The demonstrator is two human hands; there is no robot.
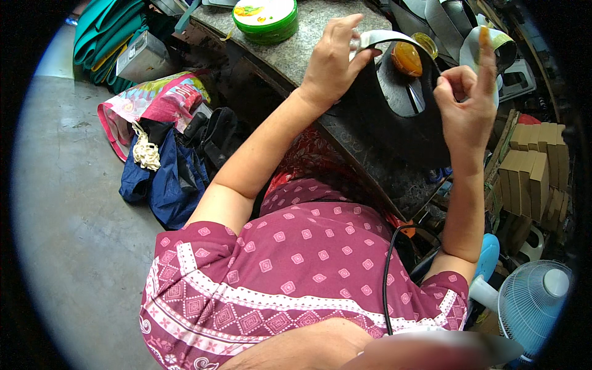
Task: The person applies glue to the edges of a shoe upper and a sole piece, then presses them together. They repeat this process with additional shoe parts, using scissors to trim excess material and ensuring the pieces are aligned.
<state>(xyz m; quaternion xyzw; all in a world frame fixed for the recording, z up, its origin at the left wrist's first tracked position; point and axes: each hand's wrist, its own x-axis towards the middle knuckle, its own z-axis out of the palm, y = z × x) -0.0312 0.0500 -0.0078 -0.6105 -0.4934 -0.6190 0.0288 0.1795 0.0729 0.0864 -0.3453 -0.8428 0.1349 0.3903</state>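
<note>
Between my hands hangs a black, flexible piece of sheet material (394, 132) with a large rounded opening and a pale band along its upper edge. My left hand (333, 61) pinches its upper left edge between thumb and fingers. On the other side, my right hand (465, 102) grips the rim with thumb and curled fingers, while the index finger points up with a yellowish-brown tip. Through the opening shows an amber-coloured rounded container (407, 59). A clear yellowish jar (425, 44) stands behind it. Whatever lies under the black piece is hidden.
A green tub with a white lid (265, 21) stands on the grey speckled worktop (311, 37). Grey strips (435, 24) lie at the back right. Stacked tan blocks (530, 172) and a fan (533, 302) are at right; bags (163, 172) lie at left.
</note>
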